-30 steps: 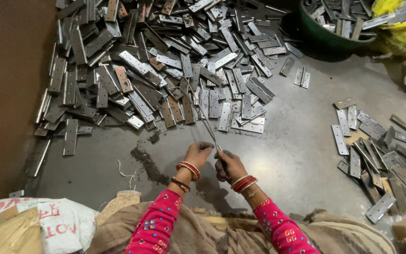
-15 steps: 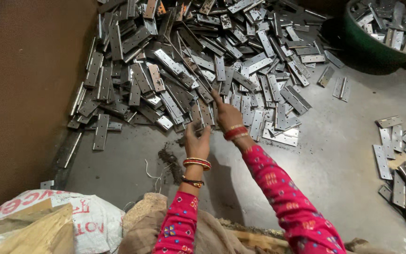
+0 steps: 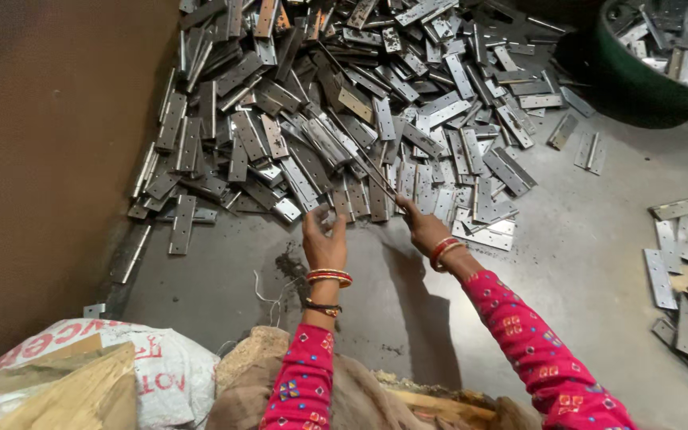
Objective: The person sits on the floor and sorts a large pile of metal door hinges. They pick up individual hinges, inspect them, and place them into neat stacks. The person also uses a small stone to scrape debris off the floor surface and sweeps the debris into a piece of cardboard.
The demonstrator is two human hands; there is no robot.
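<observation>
Grey concrete floor (image 3: 583, 263), dim light; brown wall (image 3: 41, 159) on left, maybe plaster; white sack (image 3: 161, 366) btm left.

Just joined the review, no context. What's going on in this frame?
A person seated on the floor reaches both hands toward a big pile of flat metal hinges. The right hand grips a thin metal rod that stretches up across the pile. The left hand is open, fingers spread, at the pile's near edge, holding nothing. A smaller heap of hinges lies to the right, and a green tub with more sits at top right.
</observation>
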